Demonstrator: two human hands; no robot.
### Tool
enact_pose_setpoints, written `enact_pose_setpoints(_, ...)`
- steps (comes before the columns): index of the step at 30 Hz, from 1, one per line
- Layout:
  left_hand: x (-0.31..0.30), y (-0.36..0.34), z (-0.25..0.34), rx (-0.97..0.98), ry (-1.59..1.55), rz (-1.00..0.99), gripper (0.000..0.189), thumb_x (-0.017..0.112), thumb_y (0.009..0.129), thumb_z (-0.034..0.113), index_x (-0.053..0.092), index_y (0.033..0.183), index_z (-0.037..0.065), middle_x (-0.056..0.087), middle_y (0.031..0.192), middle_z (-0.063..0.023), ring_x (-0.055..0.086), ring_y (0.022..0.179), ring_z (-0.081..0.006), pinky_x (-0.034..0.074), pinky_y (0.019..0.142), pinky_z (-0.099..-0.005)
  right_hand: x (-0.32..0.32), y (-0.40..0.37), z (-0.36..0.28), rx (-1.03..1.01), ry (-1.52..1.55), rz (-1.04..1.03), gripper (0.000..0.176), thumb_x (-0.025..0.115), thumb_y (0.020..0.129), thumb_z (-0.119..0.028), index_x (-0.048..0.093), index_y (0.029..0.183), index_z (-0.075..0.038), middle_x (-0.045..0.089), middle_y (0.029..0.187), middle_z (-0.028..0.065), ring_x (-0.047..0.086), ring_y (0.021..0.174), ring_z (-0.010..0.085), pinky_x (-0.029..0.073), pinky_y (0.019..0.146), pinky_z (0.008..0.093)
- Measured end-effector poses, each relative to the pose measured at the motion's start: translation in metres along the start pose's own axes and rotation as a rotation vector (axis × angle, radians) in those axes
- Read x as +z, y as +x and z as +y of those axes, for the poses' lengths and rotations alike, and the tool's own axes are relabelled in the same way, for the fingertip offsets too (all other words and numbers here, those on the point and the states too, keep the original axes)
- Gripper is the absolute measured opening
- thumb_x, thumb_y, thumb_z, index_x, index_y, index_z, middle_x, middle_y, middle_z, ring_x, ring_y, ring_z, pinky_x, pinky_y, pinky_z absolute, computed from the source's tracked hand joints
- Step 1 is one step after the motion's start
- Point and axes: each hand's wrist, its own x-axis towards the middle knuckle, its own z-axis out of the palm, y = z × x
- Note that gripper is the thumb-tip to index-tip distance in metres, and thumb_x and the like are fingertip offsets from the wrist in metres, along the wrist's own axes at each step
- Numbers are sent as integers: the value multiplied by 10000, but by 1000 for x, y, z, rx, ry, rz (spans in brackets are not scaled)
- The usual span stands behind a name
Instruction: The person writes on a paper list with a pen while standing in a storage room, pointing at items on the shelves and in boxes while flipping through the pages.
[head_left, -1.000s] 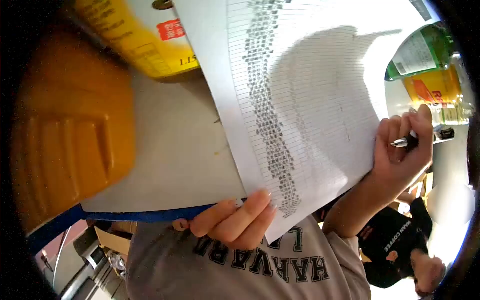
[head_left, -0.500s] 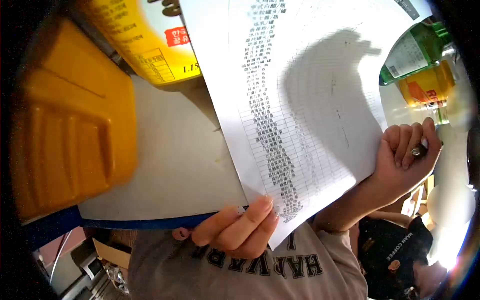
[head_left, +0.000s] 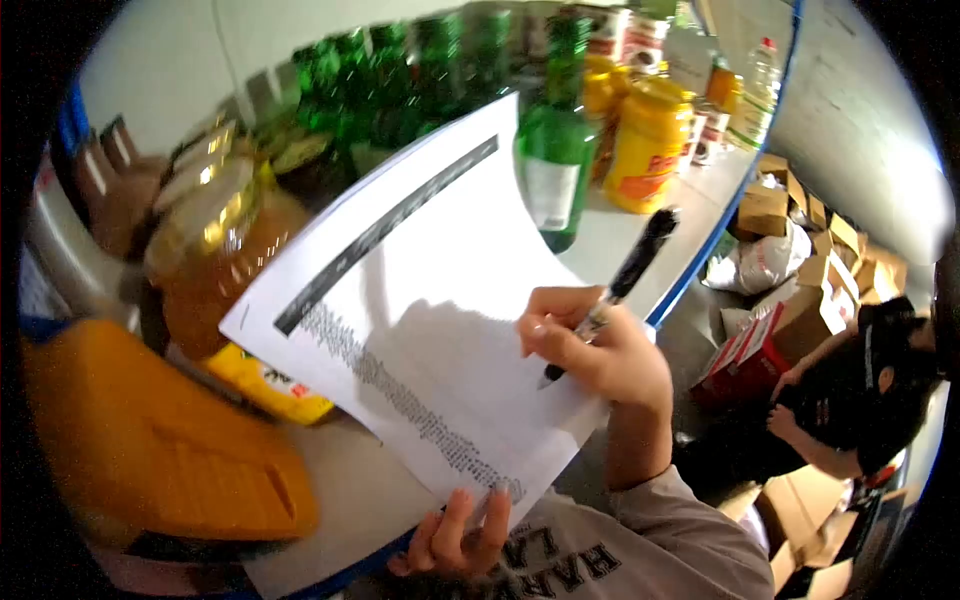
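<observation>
My right hand (head_left: 600, 345) grips a black pen (head_left: 640, 255) whose tip is on or just above the printed sheets (head_left: 450, 330). The paper carries a dark header bar and a long list of small lines. At its lower edge, my left hand (head_left: 460, 540) pinches the sheets, fingers on top and the thumb hidden. Behind the paper, a green bottle (head_left: 555, 175) with a white label stands near a yellow jar (head_left: 650, 145). A yellow-labelled container (head_left: 265, 385) is partly covered by the paper's left corner.
Several green bottles (head_left: 390, 75) line the shelf's back. Large amber jars (head_left: 230, 230) and an orange plastic bin (head_left: 170, 440) stand left. A blue shelf edge (head_left: 690, 275) runs along the right. Beyond it are cardboard boxes (head_left: 850, 270) and a person in black (head_left: 830, 410).
The view has swung up and back, revealing more bottles and boxes. My right hand has moved from beside the paper to over it, pen pointing down. My left hand still holds the lower edge.
</observation>
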Motion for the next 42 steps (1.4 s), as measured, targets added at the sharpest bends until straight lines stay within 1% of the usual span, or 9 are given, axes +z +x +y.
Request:
enact_pose_setpoints(3, -3, -5, -8, 111, -52, -70, 256, 398, 819, 322, 571, 907, 155, 513, 910, -68, 438, 793, -230, 347, 672, -361, 3, -5, -11, 6, 55, 62, 337, 486, 810, -318, 499, 674, -11, 425, 539, -5, 385, 514, 70, 318, 467, 226)
enact_pose_setpoints(6, -20, 26, 6, 23, 64, -115, 170, 413, 816, 291, 530, 843, 172, 540, 842, 11, 443, 740, -168, 309, 786, -340, 3, -19, -13, -204, -4, 281, 321, 452, 815, -271, 487, 628, -13, 446, 517, 12, 386, 445, 75, 302, 419, 209)
enact_pose_setpoints(8, -33, 15, 10, -72, 160, -510, 234, 403, 813, 312, 511, 947, 154, 558, 870, -44, 452, 678, -179, 334, 748, -353, 5, -35, 2, -482, -9, 595, 323, 446, 818, -243, 436, 590, -14, 419, 471, 30, 361, 382, 97, 280, 371, 218)
enact_pose_setpoints(14, -12, -7, 8, -5, 10, -118, 323, 407, 816, 381, 532, 968, 125, 475, 951, -68, 437, 835, -229, 314, 730, -403, -7, -99, 44, -568, 411, 1220, 181, 457, 819, -193, 437, 762, -22, 478, 703, 72, 424, 598, 94, 354, 535, 211)
enact_pose_setpoints(18, -23, -28, -6, 13, -221, 76, 314, 410, 816, 372, 509, 993, 132, 476, 971, -72, 445, 850, -225, 311, 755, -408, -25, -135, 81, -225, 249, 1080, 285, 465, 823, -218, 428, 1014, -9, 535, 808, 96, 544, 752, 144, 451, 569, 226)
enact_pose_setpoints(25, -68, -66, 56, 5, -419, 273, 276, 421, 818, 340, 482, 1021, 162, 482, 1016, -76, 456, 881, -216, 295, 808, -425, -42, -212, 36, 803, 952, 395, 525, 356, 826, -454, 401, 1121, -21, 525, 956, 117, 495, 825, 184, 399, 703, 270)
enact_pose_setpoints(33, -130, -111, 145, 12, -649, 351, 256, 433, 821, 303, 452, 1052, 196, 490, 1066, -80, 468, 915, -207, 276, 870, -444, -39, -292, 70, 543, 369, -120, 259, 560, 763, -198, 551, 918, 9, 572, 721, 46, 507, 614, 123, 405, 566, 247)
enact_pose_setpoints(37, -183, -104, 150, -50, -807, 398, 211, 409, 803, 328, 401, 863, 126, 461, 823, -33, 418, 723, -152, 300, 730, -359, -15, -327, 71, 69, -44, -38, 215, 523, 671, 45, 519, 885, 20, 490, 631, 127, 449, 591, 123, 394, 567, 268)
enact_pose_setpoints(42, -235, -50, 156, -509, -1334, 652, 142, 414, 807, 261, 336, 756, 153, 374, 585, 25, 371, 590, -100, 292, 676, -312, 7, -359, 30, 166, -28, 202, 224, 428, 697, 17, 531, 896, 1, 498, 635, 59, 446, 586, 105, 376, 551, 228)
